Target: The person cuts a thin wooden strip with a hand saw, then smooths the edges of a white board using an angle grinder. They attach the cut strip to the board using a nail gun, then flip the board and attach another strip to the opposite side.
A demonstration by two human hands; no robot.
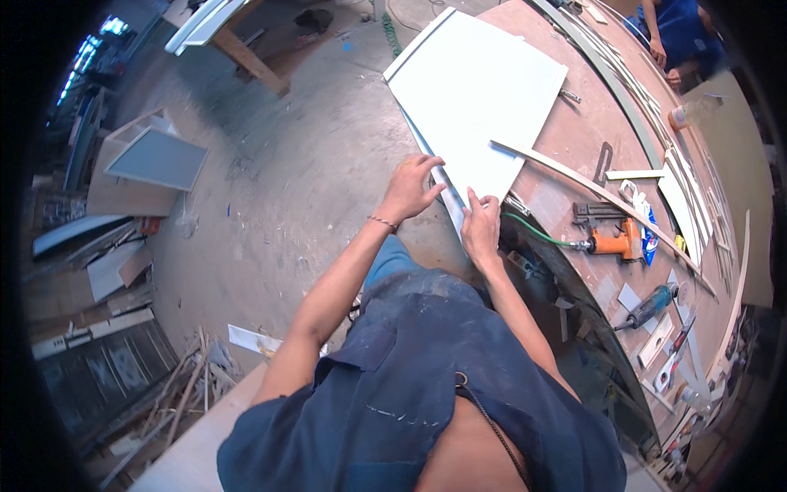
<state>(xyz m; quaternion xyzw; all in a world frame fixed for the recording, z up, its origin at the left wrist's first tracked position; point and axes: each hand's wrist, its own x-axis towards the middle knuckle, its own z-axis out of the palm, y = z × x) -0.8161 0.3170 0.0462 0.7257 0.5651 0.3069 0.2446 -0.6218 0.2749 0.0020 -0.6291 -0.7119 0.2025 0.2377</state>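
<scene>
You can read no words, numbers or signs here with certainty. On the counter (566,131), in from its near edge and just beside the orange nail gun (616,241), the blue-and-white packet (650,239) bears pale print on its blue part, too small to make out. Well to your left, the dark panel (123,365) carries large pale marks, too blurred to tell whether they are lettering.

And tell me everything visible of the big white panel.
The white panel is broad, flat and angular, smooth, its material unclear, with a narrow pale strip along its upper-left edge. It lies partly on the workbench, jutting past it on the left. A wooden strip overlaps its right side. The left hand and right hand are at its near end.
</scene>
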